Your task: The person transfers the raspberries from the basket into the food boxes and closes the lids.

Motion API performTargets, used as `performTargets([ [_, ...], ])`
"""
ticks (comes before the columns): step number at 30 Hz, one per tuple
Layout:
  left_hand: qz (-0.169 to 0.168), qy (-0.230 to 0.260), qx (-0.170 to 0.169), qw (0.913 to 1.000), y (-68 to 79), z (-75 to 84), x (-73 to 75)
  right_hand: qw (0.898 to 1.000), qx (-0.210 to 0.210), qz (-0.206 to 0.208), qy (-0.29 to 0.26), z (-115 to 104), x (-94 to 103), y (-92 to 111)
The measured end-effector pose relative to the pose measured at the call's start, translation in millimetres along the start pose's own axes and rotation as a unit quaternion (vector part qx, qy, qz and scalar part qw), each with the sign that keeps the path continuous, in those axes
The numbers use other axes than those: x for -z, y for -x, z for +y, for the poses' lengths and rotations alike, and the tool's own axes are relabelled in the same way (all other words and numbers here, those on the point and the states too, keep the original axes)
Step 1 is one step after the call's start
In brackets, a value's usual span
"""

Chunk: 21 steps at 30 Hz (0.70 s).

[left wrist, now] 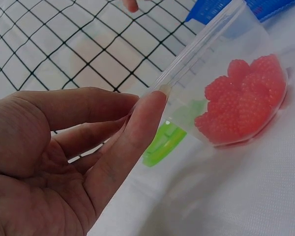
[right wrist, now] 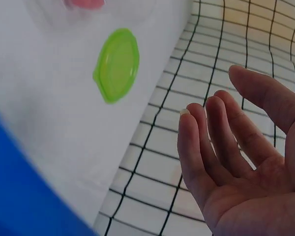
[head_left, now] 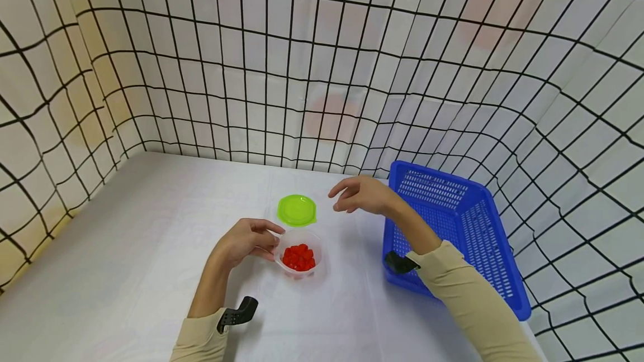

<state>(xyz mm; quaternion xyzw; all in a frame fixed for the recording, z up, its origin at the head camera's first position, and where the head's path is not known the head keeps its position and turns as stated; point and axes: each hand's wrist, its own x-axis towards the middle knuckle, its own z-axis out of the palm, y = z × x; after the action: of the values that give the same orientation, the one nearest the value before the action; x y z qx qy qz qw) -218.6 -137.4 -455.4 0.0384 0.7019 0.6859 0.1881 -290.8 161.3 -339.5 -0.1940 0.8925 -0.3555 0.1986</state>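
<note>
A clear plastic tub point(head_left: 318, 242) stands on the white table with several red raspberries point(head_left: 298, 257) in it. At its left side, my left hand point(head_left: 250, 242) pinches the rim between thumb and fingers, which the left wrist view shows close up beside the raspberries point(left wrist: 246, 98). Just behind the tub lies a flat green lid point(head_left: 297, 210). My right hand point(head_left: 363, 194) is in the air to the right of the lid, its fingers loosely bent and nothing in them. The right wrist view shows that palm point(right wrist: 250, 196) bare, apart from the green lid point(right wrist: 118, 66).
A blue plastic basket point(head_left: 475, 222) with slotted walls stands on the right of the table, under my right forearm. Black wire grid point(head_left: 282, 71) over white sheeting rises at the back and both sides. White tabletop point(head_left: 126, 256) spreads to the left.
</note>
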Motion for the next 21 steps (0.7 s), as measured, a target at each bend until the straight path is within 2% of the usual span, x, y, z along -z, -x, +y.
performTargets([
  [8, 0.002, -0.003, 0.002, 1.0, 0.3, 1.0, 0.2, 0.998, 0.002, 0.057, 0.004, 22.6, 35.6, 17.3],
  [14, 0.002, -0.005, 0.002, 1.0, 0.7, 1.9, 0.1, 0.993, -0.037, 0.115, -0.015, 46.7, 57.7, 27.7],
  [21, 0.0, 0.001, 0.003, 1.0, 0.7, 0.7, 0.0, 0.986, -0.081, 0.144, -0.004, 79.6, 74.1, 38.7],
])
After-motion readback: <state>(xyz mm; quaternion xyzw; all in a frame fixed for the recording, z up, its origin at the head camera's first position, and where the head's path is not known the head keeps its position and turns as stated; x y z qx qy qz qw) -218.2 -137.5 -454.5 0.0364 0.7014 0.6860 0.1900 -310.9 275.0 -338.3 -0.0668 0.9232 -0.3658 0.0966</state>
